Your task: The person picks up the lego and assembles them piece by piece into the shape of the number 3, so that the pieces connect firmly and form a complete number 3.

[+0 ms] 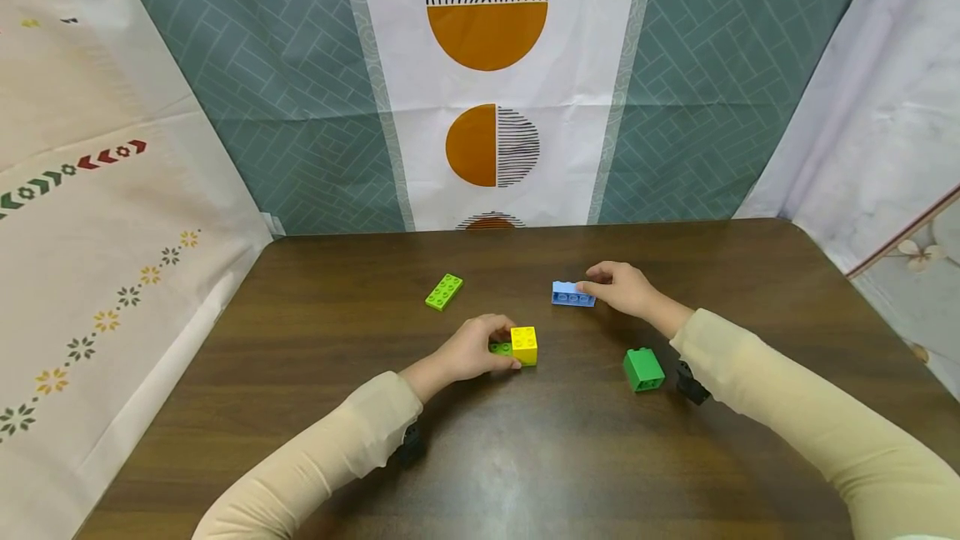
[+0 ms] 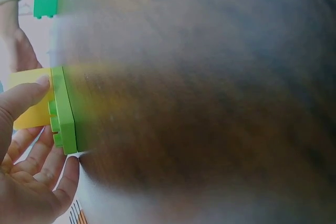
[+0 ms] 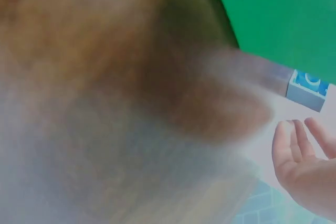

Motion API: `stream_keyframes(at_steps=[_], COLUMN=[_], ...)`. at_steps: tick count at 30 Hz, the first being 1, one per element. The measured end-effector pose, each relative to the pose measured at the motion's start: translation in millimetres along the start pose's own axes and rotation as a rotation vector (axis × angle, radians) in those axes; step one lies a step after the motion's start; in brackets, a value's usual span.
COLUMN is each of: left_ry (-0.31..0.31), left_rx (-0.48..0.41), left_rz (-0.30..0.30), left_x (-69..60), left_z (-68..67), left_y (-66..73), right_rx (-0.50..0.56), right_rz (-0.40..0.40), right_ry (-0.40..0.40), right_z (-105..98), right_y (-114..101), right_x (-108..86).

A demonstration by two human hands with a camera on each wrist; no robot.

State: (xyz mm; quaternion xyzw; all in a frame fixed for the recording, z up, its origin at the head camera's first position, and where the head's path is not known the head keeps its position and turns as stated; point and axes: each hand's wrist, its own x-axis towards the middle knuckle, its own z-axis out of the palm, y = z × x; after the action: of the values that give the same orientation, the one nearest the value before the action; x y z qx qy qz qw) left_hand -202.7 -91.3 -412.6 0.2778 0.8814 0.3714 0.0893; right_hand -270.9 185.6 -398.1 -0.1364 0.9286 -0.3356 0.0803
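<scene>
My left hand (image 1: 474, 348) grips a yellow brick (image 1: 524, 344) that sits on one end of a lime-green plate (image 1: 501, 349). In the left wrist view, the thumb lies along the yellow brick (image 2: 35, 109), with fingers bent behind it and the plate (image 2: 65, 111). Farther back, my right hand (image 1: 621, 287) is at the right end of a light blue brick (image 1: 573, 295), its thumb tip overlapping that end. The blue brick lies on its side, hollow underside toward me. Loosely bent fingers show apart from the blue brick (image 3: 306, 91) in the right wrist view.
A green brick (image 1: 643, 370) stands near the right wrist and fills the upper corner of that wrist's view. Another lime-green plate (image 1: 444, 292) lies at the back left of the brown table (image 1: 315, 323). Patterned cloths hang behind and at both sides.
</scene>
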Motion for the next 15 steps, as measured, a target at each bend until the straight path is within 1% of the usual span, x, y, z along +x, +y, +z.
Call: stream_keyframes(at_steps=[7,15], left_ry=[-0.01,-0.006], left_rx=[-0.003,-0.004], left_rz=[-0.016,-0.015], left_x=[-0.2,0.4], left_z=[0.2,-0.4], left_y=[0.9,-0.1], right_rx=[0.085,0.114], right_rz=[0.037,0.003], right_ry=[-0.07,-0.1], right_z=[-5.2,-4.3], right_y=[7.0,9.3], right_x=[3.2,4.6])
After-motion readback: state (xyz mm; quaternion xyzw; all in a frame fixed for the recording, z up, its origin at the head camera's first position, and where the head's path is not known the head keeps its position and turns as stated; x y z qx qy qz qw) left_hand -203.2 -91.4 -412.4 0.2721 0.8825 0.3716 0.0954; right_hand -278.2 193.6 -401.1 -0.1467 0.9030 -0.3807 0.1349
